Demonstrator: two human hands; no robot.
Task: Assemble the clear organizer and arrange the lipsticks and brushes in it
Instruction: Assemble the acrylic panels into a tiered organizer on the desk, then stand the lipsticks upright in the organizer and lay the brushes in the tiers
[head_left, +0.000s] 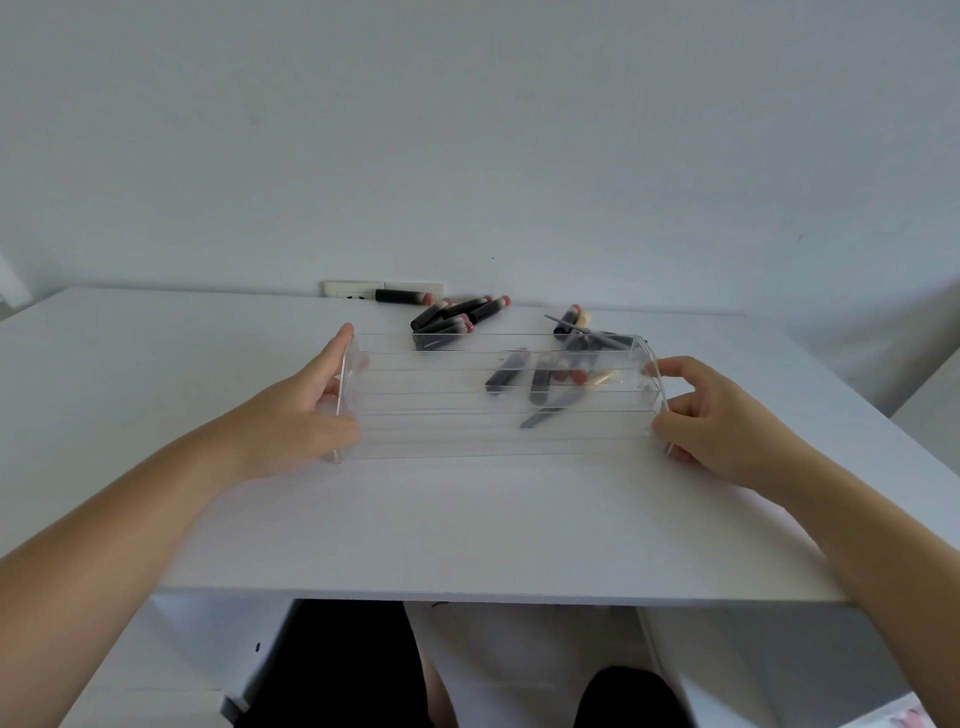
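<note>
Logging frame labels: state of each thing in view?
Clear acrylic tiered organizer: upright on table, held at both ends.
Left hand: grips left end panel.
Right hand: pinches right end panel.
Black lipstick tubes: lying loose behind organizer.
Thin grey brushes: lying loose.

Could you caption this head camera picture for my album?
Both hands, left hand and right hand, grip the clear organizer; lipsticks lie behind.

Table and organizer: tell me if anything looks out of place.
The lipsticks lie scattered in loose heaps on the table behind the clear organizer, none visibly slotted in. Left hand and right hand grip its ends.
</note>
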